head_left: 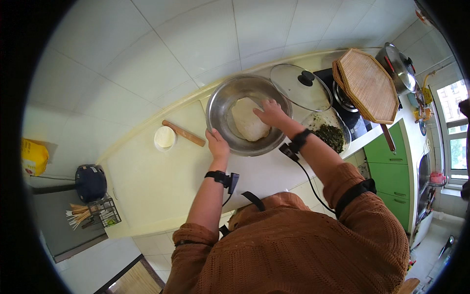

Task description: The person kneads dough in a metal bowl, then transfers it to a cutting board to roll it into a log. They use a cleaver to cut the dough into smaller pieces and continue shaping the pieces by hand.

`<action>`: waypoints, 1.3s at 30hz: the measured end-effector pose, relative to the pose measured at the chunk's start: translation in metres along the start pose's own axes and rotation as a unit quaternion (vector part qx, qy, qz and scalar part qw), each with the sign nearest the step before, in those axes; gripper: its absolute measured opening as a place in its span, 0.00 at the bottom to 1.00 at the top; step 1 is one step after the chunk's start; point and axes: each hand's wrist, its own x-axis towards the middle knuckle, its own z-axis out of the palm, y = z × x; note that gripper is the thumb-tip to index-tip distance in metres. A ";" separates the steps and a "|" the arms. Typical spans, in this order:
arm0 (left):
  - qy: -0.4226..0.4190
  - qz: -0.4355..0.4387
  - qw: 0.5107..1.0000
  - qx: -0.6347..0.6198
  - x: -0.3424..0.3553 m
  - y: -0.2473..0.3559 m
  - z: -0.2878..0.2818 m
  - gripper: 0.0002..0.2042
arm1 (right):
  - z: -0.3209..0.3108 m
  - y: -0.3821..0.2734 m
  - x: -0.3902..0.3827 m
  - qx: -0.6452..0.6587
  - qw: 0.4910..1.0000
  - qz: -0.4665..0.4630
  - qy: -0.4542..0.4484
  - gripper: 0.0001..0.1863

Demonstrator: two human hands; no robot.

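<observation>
A large steel bowl (221,93) stands on the counter in front of me, with a pale, smooth lump of dough (247,121) in it. My left hand (217,145) grips the bowl's near left rim, thumb on the inside. Inside the bowl, my right hand (272,113) is at the right edge of the dough, thumb and fingers apart; whether it presses on the dough I cannot tell. To the left lie a wooden rolling pin (183,133) and a small white bowl of pale powder, probably flour (165,137).
Right of the bowl, a glass lid (293,83) overlaps its rim. Below that is a tray of chopped greens (329,137). Slatted wooden boards (369,85) cover part of the stove, beside a steel pot (397,68). A wire holder with chopsticks (104,211) is at far left.
</observation>
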 end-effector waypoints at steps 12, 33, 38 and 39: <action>0.103 -0.020 0.993 0.054 0.007 -0.008 0.023 0.21 | 0.050 -0.063 0.049 -0.016 0.987 0.134 -0.085 0.47; 0.121 0.000 0.990 0.067 0.006 -0.007 0.026 0.20 | 0.063 -0.034 -0.019 0.003 0.993 0.007 0.117 0.35; 0.117 -0.019 0.991 0.069 0.004 -0.006 0.027 0.21 | 0.098 0.006 0.005 -0.191 0.969 0.030 0.151 0.21; 0.123 -0.017 0.990 0.069 0.004 -0.007 0.028 0.21 | 0.107 0.007 0.004 -0.214 0.963 0.001 0.162 0.18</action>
